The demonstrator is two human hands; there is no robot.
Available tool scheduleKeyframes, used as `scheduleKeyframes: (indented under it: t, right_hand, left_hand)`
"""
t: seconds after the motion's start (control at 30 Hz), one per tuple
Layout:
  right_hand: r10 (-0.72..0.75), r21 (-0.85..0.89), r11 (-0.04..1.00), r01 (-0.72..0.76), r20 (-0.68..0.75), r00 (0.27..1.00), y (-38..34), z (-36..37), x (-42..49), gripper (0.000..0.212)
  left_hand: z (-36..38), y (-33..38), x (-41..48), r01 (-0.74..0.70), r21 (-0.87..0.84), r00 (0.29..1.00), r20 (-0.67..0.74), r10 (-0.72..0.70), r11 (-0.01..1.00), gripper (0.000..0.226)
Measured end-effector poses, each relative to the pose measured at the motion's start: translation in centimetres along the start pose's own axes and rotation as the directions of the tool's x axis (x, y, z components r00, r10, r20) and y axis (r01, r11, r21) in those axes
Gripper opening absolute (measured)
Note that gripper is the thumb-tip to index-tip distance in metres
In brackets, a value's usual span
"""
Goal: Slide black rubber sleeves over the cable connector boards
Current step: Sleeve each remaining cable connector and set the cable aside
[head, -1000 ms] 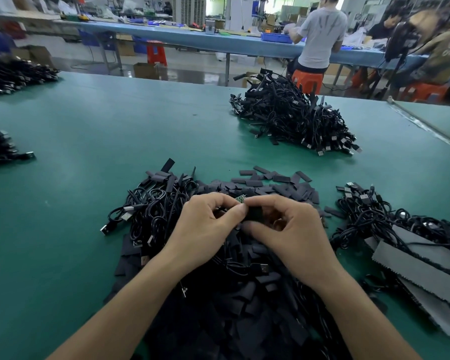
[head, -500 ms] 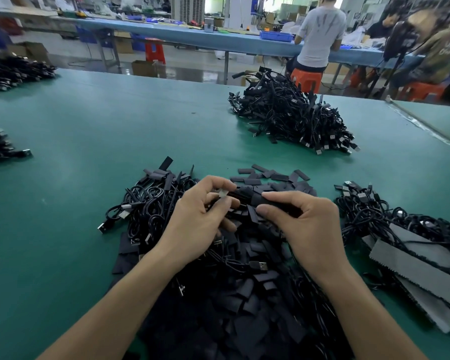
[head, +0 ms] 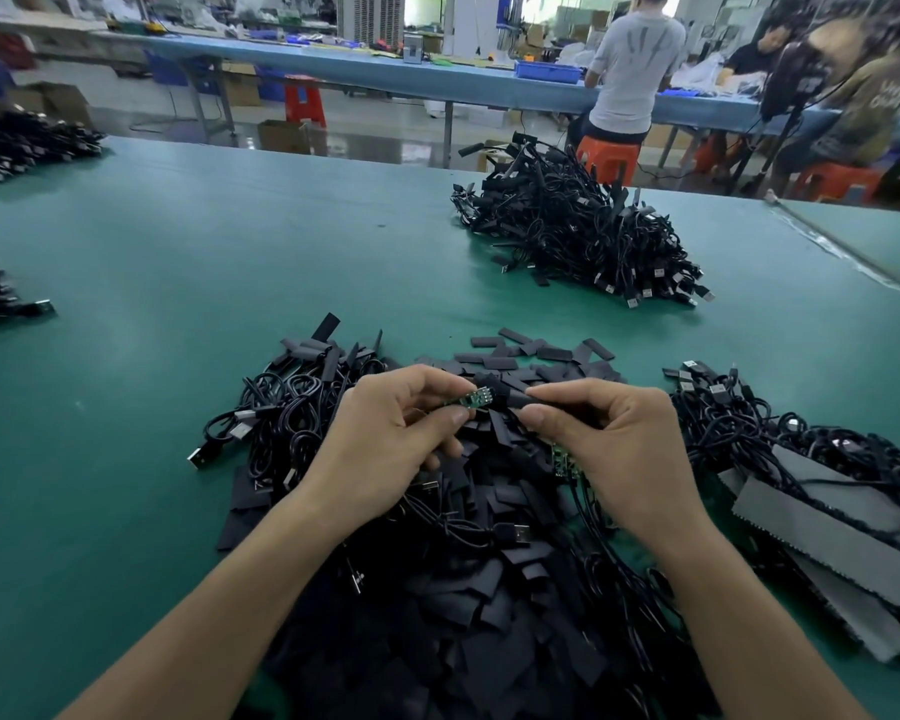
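Stretching across the view, a green tabletop [head: 219, 262] is carrying several black heaps. Nearest, a wide sleeve heap [head: 453, 615], mixed with coiled cables, is lying under both forearms and spreading left into a cable tangle [head: 292, 407]. A tall cable pile [head: 578, 236] is sitting far and right of centre. A cable bundle [head: 780, 433] is lying at the near right, with grey strips [head: 827, 532] resting across it. Two smaller heaps are showing at the left edge, one far [head: 27, 142] and one nearer [head: 1, 298].

Both hands are hovering over the far part of the sleeve heap. The left hand [head: 385, 449] is pinching a small green board [head: 471, 400] between thumb and forefinger, its other fingers curling beneath. The right hand [head: 619, 449] is pinching a black sleeve [head: 510, 397] between thumb and forefinger. That sleeve is meeting the board's right end, and the green face is showing bare to its left. A second board [head: 562, 462] is peeking out just below the right hand's thumb.
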State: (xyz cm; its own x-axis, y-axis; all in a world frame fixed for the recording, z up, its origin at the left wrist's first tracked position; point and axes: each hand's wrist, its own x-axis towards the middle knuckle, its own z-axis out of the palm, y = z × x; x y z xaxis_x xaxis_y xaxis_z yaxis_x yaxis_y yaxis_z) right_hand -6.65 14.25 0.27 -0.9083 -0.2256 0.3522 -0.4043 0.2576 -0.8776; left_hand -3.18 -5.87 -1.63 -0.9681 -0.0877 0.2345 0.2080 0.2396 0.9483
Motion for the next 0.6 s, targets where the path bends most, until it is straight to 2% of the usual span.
scheduleKeyframes:
  t: [0.4,0.6]
  right_hand:
    - [-0.027,-0.044,0.999,0.028,0.012,1.000,0.38,0.04,-0.05,0.020]
    - [-0.005,-0.015,1.000,0.007,0.129,0.992,0.30,-0.47,0.00,0.027]
  left_hand:
    - [-0.15,-0.46,0.10,-0.051,0.056,0.994,0.096,0.045,0.997,0.029]
    - [-0.25,-0.42,0.17,-0.068,0.078,0.992,0.110,0.060,0.995,0.030]
